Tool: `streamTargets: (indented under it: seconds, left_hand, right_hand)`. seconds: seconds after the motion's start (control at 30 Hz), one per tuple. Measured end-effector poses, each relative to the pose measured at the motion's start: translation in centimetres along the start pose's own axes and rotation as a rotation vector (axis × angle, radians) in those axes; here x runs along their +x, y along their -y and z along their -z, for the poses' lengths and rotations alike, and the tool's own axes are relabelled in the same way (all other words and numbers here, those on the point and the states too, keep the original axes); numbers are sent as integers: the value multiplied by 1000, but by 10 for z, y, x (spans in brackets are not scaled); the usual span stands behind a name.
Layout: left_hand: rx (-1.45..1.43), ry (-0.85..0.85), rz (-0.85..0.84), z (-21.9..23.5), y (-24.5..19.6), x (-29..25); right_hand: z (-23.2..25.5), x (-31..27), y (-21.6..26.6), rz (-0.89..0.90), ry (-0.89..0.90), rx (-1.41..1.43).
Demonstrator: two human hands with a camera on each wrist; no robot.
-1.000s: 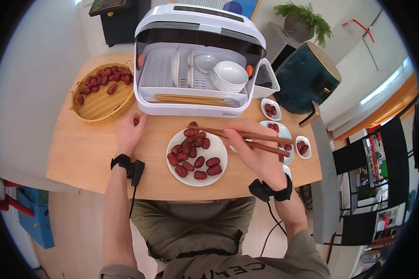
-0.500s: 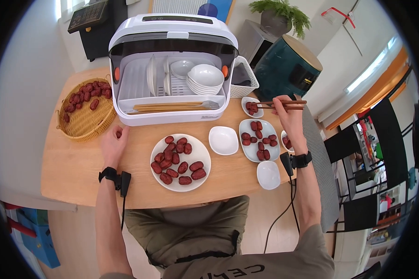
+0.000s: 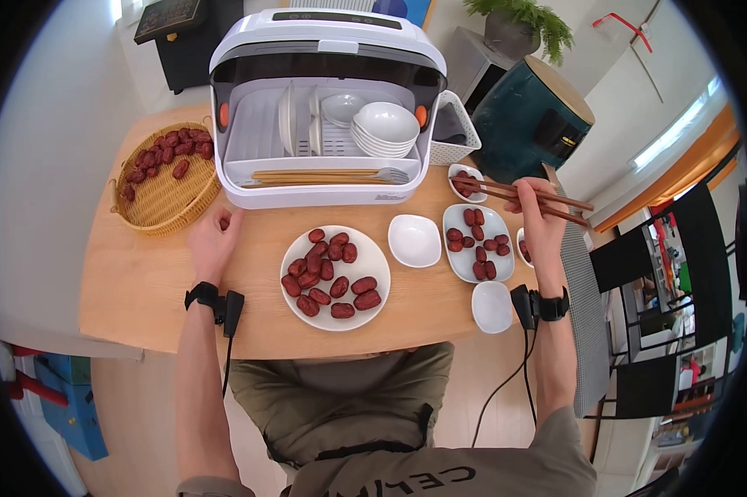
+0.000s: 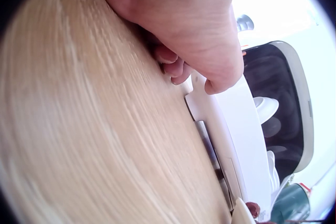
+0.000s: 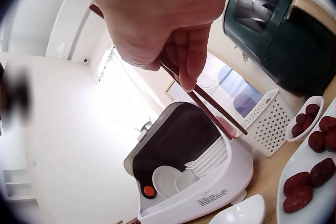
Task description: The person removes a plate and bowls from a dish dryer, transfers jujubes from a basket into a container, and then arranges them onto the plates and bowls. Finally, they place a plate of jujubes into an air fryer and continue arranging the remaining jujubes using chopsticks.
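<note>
My right hand (image 3: 542, 236) holds a pair of brown wooden chopsticks (image 5: 210, 115). In the right wrist view their tips are slightly apart with nothing between them. The head view shows the tips overlapping a small white bowl (image 3: 475, 199) of red dates at the back right. Below it lies a pale squarish plate (image 3: 456, 214) with dates in small groups. A round white plate (image 3: 373, 258) in the middle carries several dates (image 3: 339, 287). My left hand (image 3: 215, 242) rests on the table, fingers loosely curled, holding nothing, near the dish cabinet's front left corner.
The white dish cabinet (image 3: 324, 197) stands open at the back with bowls, plates and cutlery. A wicker basket (image 3: 162, 199) of dates is at left. White bowls (image 3: 415, 241) stand between the plates and in front. A green air fryer (image 3: 527, 124) and perforated basket (image 3: 456, 153) are behind right.
The right hand has moved from the round plate to the small back right bowl with the chopsticks, then drawn their tips back slightly. The left hand has stayed on the table. The head view has shifted.
</note>
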State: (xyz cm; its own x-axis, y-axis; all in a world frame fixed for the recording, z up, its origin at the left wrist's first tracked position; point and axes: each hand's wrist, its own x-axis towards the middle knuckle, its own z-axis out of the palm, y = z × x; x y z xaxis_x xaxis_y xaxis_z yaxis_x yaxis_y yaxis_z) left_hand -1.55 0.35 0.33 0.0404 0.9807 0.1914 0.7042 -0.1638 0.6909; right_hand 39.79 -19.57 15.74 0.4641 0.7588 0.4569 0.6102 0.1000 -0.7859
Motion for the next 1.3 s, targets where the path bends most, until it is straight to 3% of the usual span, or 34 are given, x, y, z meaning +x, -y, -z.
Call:
streamTargets:
  seconds: [0.17, 0.27, 0.4, 0.5, 0.73, 0.83, 1.3]
  left_hand:
    - [3, 6, 0, 2, -4, -1]
    - [5, 11, -12, 1, -1, 0]
    - [-2, 13, -3, 0, -3, 0]
    - [10, 3, -14, 0, -1, 0]
    - [25, 13, -10, 0, 1, 1]
    - [3, 19, -14, -2, 3, 2]
    - [11, 15, -17, -1, 1, 2]
  right_hand:
    - [-23, -46, 51, -90, 110, 207]
    - [-35, -69, 66, -142, 320, 298]
    - [-67, -77, 65, -106, 438, 216]
    - [-81, -75, 54, 23, 452, 85]
    - [-83, -76, 65, -8, 478, 65]
    - [-70, -80, 83, -240, 382, 243]
    - [-73, -89, 77, -322, 459, 189]
